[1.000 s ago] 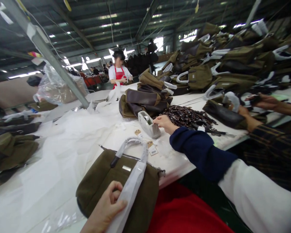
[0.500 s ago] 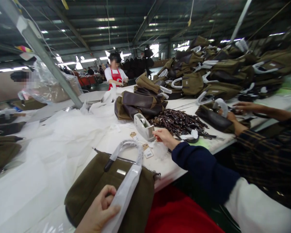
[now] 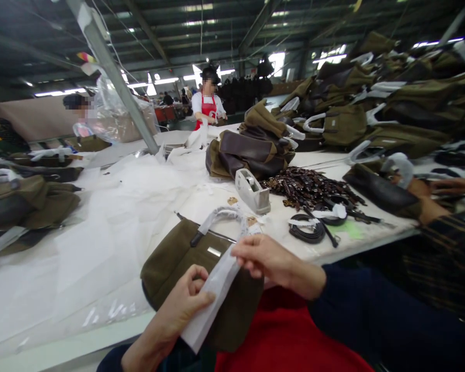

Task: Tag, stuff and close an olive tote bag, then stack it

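Note:
An olive handbag (image 3: 174, 253) with dark trim leans at the table's front edge, before me. Its handle (image 3: 217, 214) is covered in white wrapping, and a white wrapping strip (image 3: 209, 312) runs down over the bag's front. My left hand (image 3: 184, 299) grips this strip low down, between thumb and curled fingers. Higher up, my right hand (image 3: 273, 261) pinches the strip's edge; whether tape is between the fingertips is too small to tell. A grey tape dispenser (image 3: 252, 194) stands just beyond the bag.
Dark shiny pieces (image 3: 313, 186) lie heaped right of the dispenser, near coiled black straps (image 3: 307, 229). Dark-trimmed bags (image 3: 248, 152) sit behind; more are piled at right and left. White sheets (image 3: 101, 237) cover the left table. A co-worker's hands (image 3: 430, 201) handle a bag at right.
My right hand has come from the tape dispenser back to the wrapping strip on the handbag. The view has swung left, and the left hand keeps its grip.

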The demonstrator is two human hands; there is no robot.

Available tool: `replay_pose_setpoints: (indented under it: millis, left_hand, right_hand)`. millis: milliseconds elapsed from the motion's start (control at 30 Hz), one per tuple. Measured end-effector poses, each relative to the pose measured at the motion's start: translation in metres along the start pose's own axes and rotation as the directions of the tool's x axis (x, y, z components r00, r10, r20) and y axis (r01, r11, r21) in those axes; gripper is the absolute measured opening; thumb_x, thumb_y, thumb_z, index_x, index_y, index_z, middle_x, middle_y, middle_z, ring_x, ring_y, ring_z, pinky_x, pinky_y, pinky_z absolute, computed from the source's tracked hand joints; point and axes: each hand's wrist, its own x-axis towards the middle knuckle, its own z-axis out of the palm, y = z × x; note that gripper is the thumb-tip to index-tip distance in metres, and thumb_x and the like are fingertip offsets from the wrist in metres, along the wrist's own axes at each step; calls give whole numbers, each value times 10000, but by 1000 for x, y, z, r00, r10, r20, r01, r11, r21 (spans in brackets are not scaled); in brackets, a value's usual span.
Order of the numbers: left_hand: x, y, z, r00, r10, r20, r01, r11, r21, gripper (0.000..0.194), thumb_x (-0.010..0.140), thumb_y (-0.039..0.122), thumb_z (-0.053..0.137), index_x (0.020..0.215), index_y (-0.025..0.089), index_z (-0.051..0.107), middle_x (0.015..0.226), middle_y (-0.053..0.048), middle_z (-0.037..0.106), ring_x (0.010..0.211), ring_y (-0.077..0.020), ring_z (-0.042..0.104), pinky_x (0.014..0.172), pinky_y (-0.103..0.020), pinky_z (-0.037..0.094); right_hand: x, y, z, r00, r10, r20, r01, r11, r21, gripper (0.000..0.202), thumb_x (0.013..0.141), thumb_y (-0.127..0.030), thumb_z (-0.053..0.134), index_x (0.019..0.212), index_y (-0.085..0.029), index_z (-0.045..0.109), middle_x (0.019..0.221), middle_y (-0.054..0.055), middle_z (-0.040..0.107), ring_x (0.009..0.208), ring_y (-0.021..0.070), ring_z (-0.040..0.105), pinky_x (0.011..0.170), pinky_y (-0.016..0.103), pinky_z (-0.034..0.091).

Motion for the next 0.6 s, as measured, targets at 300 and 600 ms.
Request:
replay_pose_setpoints:
  millis: [300, 600]
  left_hand:
    - [-3, -3, 0, 998, 57, 17, -57, 998, 19, 431, 752, 321, 746, 945, 225, 374, 719, 35, 669, 569, -99, 558, 524, -185, 380]
    - [-3, -5, -1, 997, 70, 19, -71, 997, 24, 431, 749, 347, 753, 915, 228, 373, 680, 52, 647, 542, -90, 539, 502, -173, 344]
  right_hand:
    - [-23, 68, 42, 996, 81, -21, -82, 994, -70, 393, 668, -466, 775, 690, -112, 605, 620, 30, 659, 417, 47, 458, 366, 153, 343]
    - [-15, 77, 39, 994, 113, 3, -112, 984, -139, 508, 632, -594, 762, 689, -137, 550, 570, 12, 646, 370, 64, 490, 350, 162, 375]
